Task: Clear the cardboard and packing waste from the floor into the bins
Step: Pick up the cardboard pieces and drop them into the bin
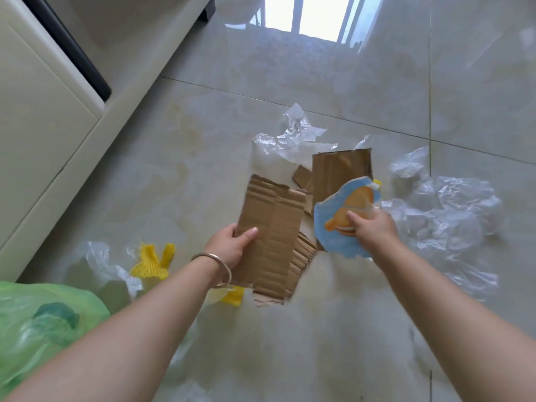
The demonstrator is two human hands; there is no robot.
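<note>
Corrugated torn cardboard (269, 236) is gripped by the left hand (229, 245); right hand (374, 229) pinches a glossy blue scrap (336, 224).

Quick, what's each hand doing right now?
Left hand: closed on the torn brown cardboard pieces.
Right hand: closed on the blue printed cardboard scrap.

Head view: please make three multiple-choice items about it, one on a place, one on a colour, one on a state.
1. Where is the yellow foam net?
A. left of the brown cardboard
B. on the sofa
C. by the window

2. What colour is the printed card's background?
A. red
B. blue
C. black

3. What is the left hand doing?
A. hanging free
B. gripping the brown cardboard
C. pressed flat on the floor

Answers: 1 A, it lies on the floor left of it; 2 B, blue surrounds the orange picture; 3 B, the thumb lies across the sheet.
</note>
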